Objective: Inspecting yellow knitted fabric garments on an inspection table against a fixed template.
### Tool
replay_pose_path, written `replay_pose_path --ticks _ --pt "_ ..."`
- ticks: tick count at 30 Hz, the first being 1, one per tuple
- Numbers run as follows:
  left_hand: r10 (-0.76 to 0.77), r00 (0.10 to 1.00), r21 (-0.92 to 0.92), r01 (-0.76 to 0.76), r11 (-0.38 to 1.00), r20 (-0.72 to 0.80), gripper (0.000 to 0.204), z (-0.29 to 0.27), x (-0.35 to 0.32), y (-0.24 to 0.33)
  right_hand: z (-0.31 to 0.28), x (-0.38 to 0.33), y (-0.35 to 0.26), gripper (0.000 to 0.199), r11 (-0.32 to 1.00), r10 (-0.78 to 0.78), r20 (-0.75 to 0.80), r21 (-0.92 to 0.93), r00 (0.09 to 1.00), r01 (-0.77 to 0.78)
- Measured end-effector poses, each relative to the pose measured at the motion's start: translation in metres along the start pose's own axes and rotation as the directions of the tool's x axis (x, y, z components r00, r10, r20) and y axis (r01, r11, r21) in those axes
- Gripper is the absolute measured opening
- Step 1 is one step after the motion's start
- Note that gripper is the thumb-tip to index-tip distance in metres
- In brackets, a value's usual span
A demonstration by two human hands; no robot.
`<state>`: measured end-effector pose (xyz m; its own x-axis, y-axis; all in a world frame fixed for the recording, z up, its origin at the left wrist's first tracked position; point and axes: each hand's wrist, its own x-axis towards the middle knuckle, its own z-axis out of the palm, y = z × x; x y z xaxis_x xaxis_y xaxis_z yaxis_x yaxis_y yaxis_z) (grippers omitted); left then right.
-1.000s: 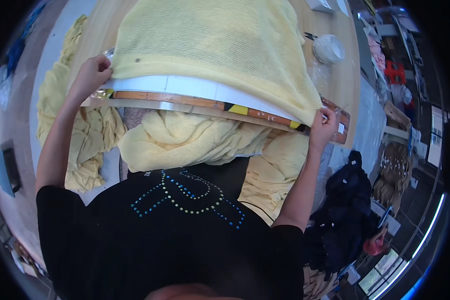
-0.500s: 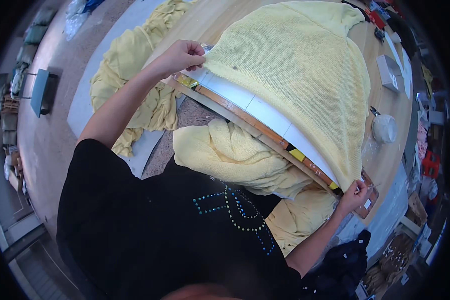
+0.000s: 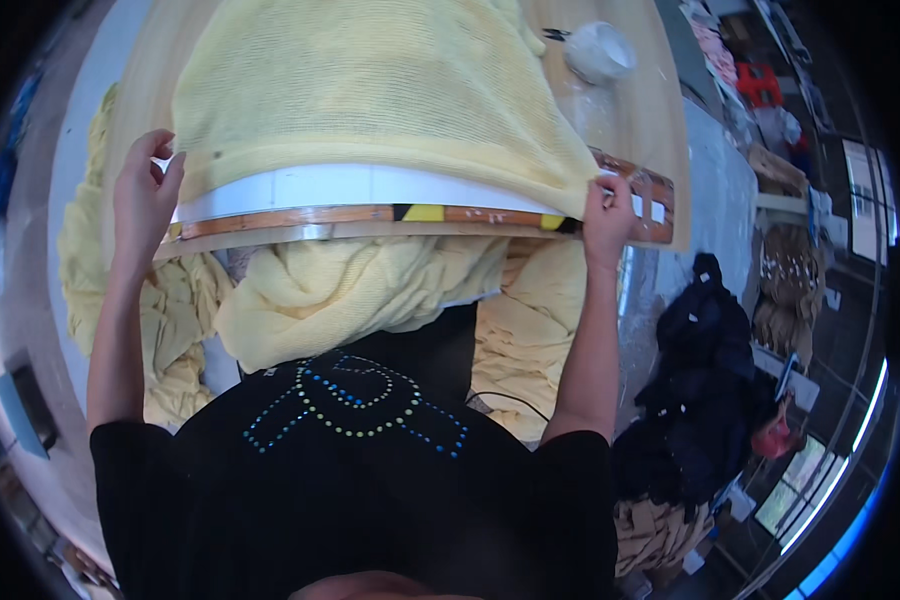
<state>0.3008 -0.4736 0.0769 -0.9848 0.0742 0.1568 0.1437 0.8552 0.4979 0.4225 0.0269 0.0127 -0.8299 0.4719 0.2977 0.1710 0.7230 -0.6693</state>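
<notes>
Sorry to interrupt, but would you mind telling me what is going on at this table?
A person in a black top stands at a wooden table with a yellow knit garment spread over it. The left hand holds the garment's hem at one corner and the right hand pinches the other, along a white strip at the table's near edge. More yellow knitwear is piled below that edge, against the person. A white cup sits further back.

A garment workshop: yellow knit pieces (image 3: pixel 370 100) on a wooden worktable (image 3: pixel 650 120), clothing heaps (image 3: pixel 690 400) around.
</notes>
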Motion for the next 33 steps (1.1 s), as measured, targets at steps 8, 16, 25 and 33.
replay_pose_path --ticks 8,16,25,33 --pt "0.858 0.498 -0.379 -0.776 0.505 0.124 0.017 0.133 -0.014 0.193 -0.006 0.009 -0.002 0.006 0.959 -0.262 -0.084 -0.132 0.961 0.25" --pt "0.482 0.586 -0.258 -0.426 0.867 0.651 0.037 0.143 0.031 0.243 0.002 0.018 -0.006 0.005 0.964 -0.255 -0.034 -0.083 0.966 0.251" --pt "0.507 0.704 0.239 -0.673 0.7 0.497 0.087 0.199 0.034 0.223 0.002 0.017 -0.004 0.005 0.925 -0.337 0.006 -0.184 0.941 0.333" --pt "0.881 0.473 -0.113 -0.876 0.47 0.0 0.048 0.169 -0.011 0.229 -0.002 0.017 0.002 0.005 0.92 -0.349 0.023 -0.183 0.937 0.347"
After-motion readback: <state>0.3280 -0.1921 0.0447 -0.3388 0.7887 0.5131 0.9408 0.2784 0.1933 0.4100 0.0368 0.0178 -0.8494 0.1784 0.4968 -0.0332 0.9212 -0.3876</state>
